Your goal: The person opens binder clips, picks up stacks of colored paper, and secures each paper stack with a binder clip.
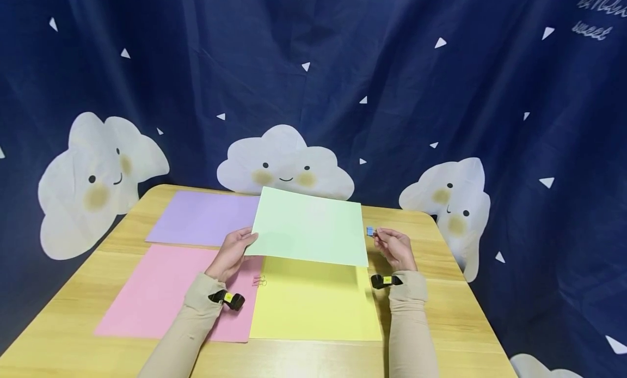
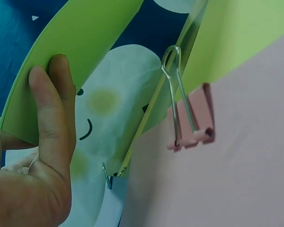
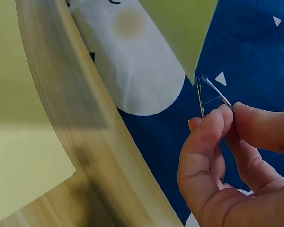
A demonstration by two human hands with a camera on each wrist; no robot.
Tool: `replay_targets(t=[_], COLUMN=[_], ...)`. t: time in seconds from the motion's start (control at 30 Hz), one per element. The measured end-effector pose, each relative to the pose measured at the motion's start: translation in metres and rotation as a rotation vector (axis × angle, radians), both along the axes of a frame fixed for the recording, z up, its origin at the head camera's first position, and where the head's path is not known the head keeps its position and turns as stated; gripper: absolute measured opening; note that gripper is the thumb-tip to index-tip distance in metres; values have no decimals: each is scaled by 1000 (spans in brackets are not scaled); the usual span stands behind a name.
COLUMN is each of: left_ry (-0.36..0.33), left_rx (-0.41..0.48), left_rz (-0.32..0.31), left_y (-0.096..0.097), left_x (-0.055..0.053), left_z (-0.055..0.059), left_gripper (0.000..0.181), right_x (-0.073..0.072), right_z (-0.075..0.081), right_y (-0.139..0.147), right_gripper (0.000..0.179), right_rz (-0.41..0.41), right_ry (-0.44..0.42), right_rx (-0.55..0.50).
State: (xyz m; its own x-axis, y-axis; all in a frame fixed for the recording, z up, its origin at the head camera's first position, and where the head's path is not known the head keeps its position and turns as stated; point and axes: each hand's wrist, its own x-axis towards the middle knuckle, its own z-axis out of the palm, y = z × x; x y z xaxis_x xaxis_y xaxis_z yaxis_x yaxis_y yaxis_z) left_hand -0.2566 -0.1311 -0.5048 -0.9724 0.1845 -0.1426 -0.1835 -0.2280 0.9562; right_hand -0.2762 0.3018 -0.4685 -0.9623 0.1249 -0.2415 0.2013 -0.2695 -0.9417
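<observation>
A pale green sheet of paper (image 1: 311,225), perhaps a stack, is held tilted above the table. My left hand (image 1: 234,252) grips it at its left edge, with two fingers (image 2: 52,104) lying along its underside in the left wrist view. Just off the paper's right edge, my right hand (image 1: 395,250) pinches a small blue binder clip (image 1: 370,231). Thumb and fingertips press on the clip's wire handles (image 3: 222,94) in the right wrist view. Close to the green corner, the clip shows nearly edge-on there; whether it touches the paper I cannot tell.
Yellow paper (image 1: 315,312) lies beneath the green. Pink paper (image 1: 147,296) bears a pink binder clip (image 2: 194,118) at its right edge. Purple paper (image 1: 201,217) lies at the back left, all on a wooden table (image 1: 455,323). Behind hangs a dark blue curtain (image 1: 392,67).
</observation>
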Motion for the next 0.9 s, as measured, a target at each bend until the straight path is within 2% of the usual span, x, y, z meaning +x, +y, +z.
replay_targets(t=[0.3,0.53,0.9], left_ry=[-5,-3,-17], left_rx=[1,17,0], left_rz=[-3,-4,-1], left_y=[4,4,6], left_x=[-1,-1,0], left_z=[2,2,1], left_gripper=[58,56,59], right_x=[0,1,2], right_z=[1,2,4], right_y=[-1,-3,-3], right_gripper=[24,27,16], right_rz=[21,29,46], right_ry=[0,-9,-12], right_rx=[-23,-3,0])
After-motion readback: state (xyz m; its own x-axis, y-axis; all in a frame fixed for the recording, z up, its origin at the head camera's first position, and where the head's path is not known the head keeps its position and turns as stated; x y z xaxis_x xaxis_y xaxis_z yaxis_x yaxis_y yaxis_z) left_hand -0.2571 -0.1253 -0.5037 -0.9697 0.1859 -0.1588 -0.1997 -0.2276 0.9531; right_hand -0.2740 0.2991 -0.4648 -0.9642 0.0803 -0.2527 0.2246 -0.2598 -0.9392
